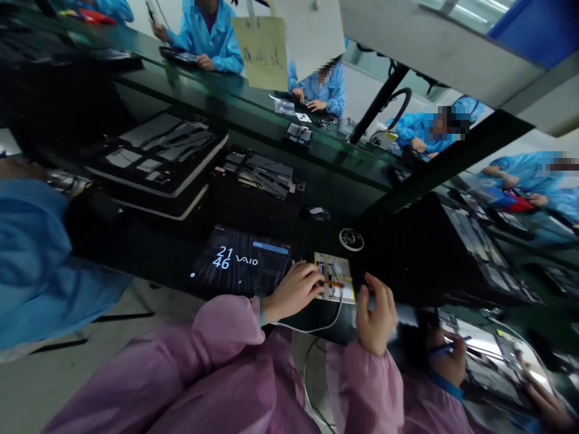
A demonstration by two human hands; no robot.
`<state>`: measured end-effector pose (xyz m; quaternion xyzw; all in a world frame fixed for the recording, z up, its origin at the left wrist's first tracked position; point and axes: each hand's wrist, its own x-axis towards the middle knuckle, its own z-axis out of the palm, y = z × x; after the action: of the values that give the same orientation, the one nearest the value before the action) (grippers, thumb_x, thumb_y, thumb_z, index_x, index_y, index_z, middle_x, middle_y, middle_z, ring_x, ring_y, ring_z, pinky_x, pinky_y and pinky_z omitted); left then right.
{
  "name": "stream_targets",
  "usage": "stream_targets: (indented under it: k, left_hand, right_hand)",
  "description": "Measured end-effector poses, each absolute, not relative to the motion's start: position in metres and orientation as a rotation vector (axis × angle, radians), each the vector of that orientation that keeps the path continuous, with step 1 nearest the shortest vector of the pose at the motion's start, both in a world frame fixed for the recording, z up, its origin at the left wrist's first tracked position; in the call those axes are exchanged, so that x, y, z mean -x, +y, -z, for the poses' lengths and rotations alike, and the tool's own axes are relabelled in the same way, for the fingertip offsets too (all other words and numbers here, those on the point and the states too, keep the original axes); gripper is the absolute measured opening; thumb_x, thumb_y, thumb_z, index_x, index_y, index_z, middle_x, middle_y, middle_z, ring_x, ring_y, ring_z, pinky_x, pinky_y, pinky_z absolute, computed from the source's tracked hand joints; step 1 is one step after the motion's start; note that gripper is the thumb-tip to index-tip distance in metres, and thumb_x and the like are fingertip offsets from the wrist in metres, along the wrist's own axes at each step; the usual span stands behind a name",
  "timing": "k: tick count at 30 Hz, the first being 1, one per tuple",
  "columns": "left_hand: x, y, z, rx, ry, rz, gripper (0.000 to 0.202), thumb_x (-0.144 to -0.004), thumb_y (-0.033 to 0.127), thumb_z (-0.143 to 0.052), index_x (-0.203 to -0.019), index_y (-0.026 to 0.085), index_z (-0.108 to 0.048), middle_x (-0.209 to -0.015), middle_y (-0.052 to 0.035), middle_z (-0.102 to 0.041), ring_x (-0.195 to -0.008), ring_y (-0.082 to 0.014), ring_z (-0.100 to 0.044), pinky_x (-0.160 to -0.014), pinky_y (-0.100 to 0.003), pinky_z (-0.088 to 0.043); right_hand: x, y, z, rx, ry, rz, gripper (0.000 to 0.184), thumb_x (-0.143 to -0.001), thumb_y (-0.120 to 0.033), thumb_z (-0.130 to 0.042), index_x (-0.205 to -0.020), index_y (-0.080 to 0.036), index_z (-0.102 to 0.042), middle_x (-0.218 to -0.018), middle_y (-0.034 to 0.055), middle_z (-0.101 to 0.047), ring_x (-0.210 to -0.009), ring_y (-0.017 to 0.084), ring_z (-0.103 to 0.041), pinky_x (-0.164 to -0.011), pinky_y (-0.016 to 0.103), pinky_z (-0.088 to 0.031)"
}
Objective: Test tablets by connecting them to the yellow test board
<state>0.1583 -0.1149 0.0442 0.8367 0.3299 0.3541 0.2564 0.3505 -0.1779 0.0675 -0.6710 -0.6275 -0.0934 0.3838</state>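
A lit tablet screen (239,259) reading "21 46" and "VAIO" lies on the dark bench in front of me. Beside its right edge is a small circuit board on a pale, yellow-edged plate (347,293), with an orange flex strip (333,283) across it. My left hand (296,289) reaches over the screen's right corner, fingers curled together at the left end of that strip; what they pinch is hidden. A white cable (328,325) curves from the board toward my left wrist. Just right of the board, my right hand (377,313) is raised, thumb and fingers apart, holding nothing visible.
Behind the screen sit stacked black foam trays (181,175) of flat parts, a dark mouse (316,214) and a round metal-rimmed object (351,239). A tall black stack (434,253) stands at right. Co-workers sit close on both sides; others work across the bench.
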Motion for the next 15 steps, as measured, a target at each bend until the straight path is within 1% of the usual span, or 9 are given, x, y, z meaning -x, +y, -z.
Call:
stream_targets:
  k: [2,3,4,5,7,8,11,13,15]
  left_hand:
    - [-0.137,-0.119,-0.054,-2.278,0.869,-0.972,0.049,-0.086,0.035,-0.063,-0.131,0.025,-0.048,-0.129,-0.0115,-0.054,-0.127,-0.0269,-0.047,-0.106,-0.049,-0.041]
    - [-0.121,-0.121,-0.058,-2.255,0.883,-0.985,0.058,-0.086,0.037,-0.063,-0.138,0.026,-0.041,-0.136,-0.0123,-0.05,-0.131,-0.0274,-0.043,-0.107,-0.049,-0.04]
    - [-0.102,-0.123,-0.059,-2.211,0.93,-1.008,0.06,-0.088,0.037,-0.06,-0.142,0.027,-0.036,-0.139,-0.0123,-0.047,-0.133,-0.0265,-0.041,-0.108,-0.048,-0.04]
    - [-0.08,-0.124,-0.058,-2.153,1.016,-1.046,0.056,-0.091,0.034,-0.056,-0.142,0.028,-0.035,-0.14,-0.012,-0.046,-0.133,-0.025,-0.041,-0.108,-0.046,-0.04]
    - [-0.03,-0.125,-0.047,-2.0,1.29,-1.153,0.044,-0.094,0.029,-0.049,-0.137,0.026,-0.041,-0.138,-0.0119,-0.048,-0.13,-0.0235,-0.044,-0.108,-0.046,-0.039]
    - [-0.005,-0.125,-0.038,-1.909,1.452,-1.22,0.04,-0.094,0.03,-0.048,-0.134,0.024,-0.044,-0.136,-0.0123,-0.049,-0.129,-0.0239,-0.045,-0.108,-0.047,-0.038]
    - [0.055,-0.123,-0.013,-1.562,1.741,-1.26,0.04,-0.093,0.039,-0.049,-0.127,0.019,-0.05,-0.132,-0.0141,-0.053,-0.124,-0.0264,-0.05,-0.106,-0.049,-0.04]
    - [0.075,-0.122,-0.005,-1.353,1.729,-1.207,0.043,-0.092,0.044,-0.049,-0.127,0.018,-0.049,-0.13,-0.0139,-0.057,-0.122,-0.0261,-0.053,-0.107,-0.048,-0.04]
    - [0.079,-0.122,-0.008,-1.231,1.621,-1.135,0.047,-0.092,0.046,-0.048,-0.13,0.019,-0.047,-0.129,-0.0126,-0.059,-0.123,-0.0245,-0.054,-0.109,-0.045,-0.038]
  right_hand:
    - [-0.313,-0.197,-0.085,1.596,-1.606,0.209,0.033,-0.092,-0.021,-0.046,-0.123,-0.022,-0.059,-0.111,0.014,-0.061,-0.105,0.029,-0.057,-0.088,0.048,-0.047]
    - [-0.291,-0.204,-0.088,1.494,-1.672,0.16,0.036,-0.091,-0.018,-0.046,-0.124,-0.024,-0.058,-0.109,0.0131,-0.061,-0.104,0.029,-0.057,-0.086,0.048,-0.048]
    - [-0.269,-0.206,-0.087,1.407,-1.782,0.068,0.039,-0.09,-0.017,-0.046,-0.126,-0.026,-0.057,-0.109,0.0125,-0.06,-0.105,0.028,-0.056,-0.086,0.048,-0.049]
    - [-0.248,-0.205,-0.083,1.314,-1.932,-0.029,0.039,-0.09,-0.018,-0.048,-0.127,-0.026,-0.057,-0.112,0.0123,-0.059,-0.108,0.029,-0.055,-0.086,0.048,-0.049]
    - [-0.21,-0.192,-0.067,1.189,-2.197,-0.178,0.035,-0.088,-0.025,-0.054,-0.122,-0.025,-0.06,-0.123,0.012,-0.056,-0.12,0.031,-0.048,-0.092,0.051,-0.048]
    - [-0.194,-0.18,-0.057,1.157,-2.282,-0.209,0.032,-0.087,-0.027,-0.056,-0.118,-0.024,-0.063,-0.127,0.0117,-0.055,-0.125,0.032,-0.044,-0.096,0.053,-0.045]
    - [-0.172,-0.144,-0.037,1.248,-2.313,-0.139,0.026,-0.088,-0.025,-0.055,-0.112,-0.022,-0.065,-0.13,0.0122,-0.053,-0.131,0.033,-0.038,-0.104,0.059,-0.037]
    - [-0.176,-0.129,-0.035,1.361,-2.246,-0.061,0.029,-0.089,-0.022,-0.053,-0.116,-0.02,-0.064,-0.131,0.0136,-0.052,-0.132,0.033,-0.036,-0.105,0.059,-0.034]
    - [-0.192,-0.125,-0.041,1.445,-2.164,-0.007,0.034,-0.09,-0.021,-0.051,-0.123,-0.017,-0.06,-0.132,0.0157,-0.051,-0.132,0.033,-0.037,-0.104,0.057,-0.036]
